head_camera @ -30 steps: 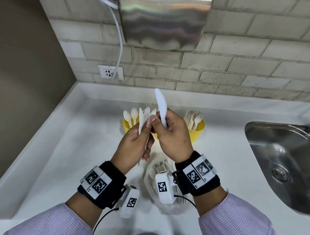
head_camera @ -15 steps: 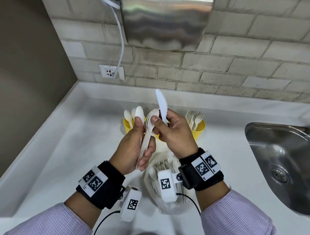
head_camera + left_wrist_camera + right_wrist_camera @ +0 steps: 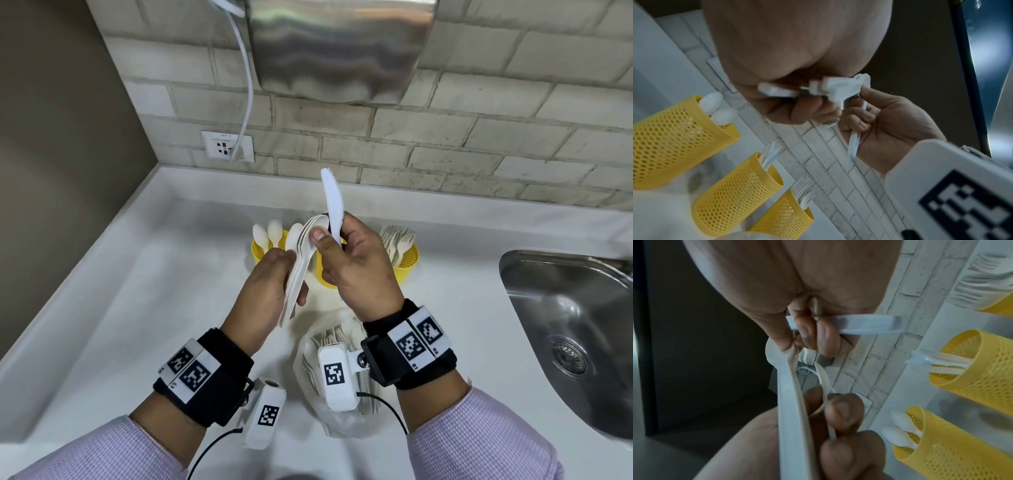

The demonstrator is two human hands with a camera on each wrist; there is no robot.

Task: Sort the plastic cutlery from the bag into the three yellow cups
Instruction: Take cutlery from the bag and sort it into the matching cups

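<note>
Nearest on the white table (image 3: 130, 308) lies the clear bag (image 3: 337, 423) with cutlery inside, partly hidden under the right wrist. Above it, the left hand (image 3: 260, 301) has its fingers curled around a bundle of white spoons (image 3: 301, 260), while the right hand (image 3: 356, 267) grips a white knife (image 3: 334, 202) pointing up and its thumb presses on the spoon bowls. Behind the hands stand the three yellow cups (image 3: 680, 133), holding spoons, knives and forks, near the brick wall (image 3: 479, 144)
</note>
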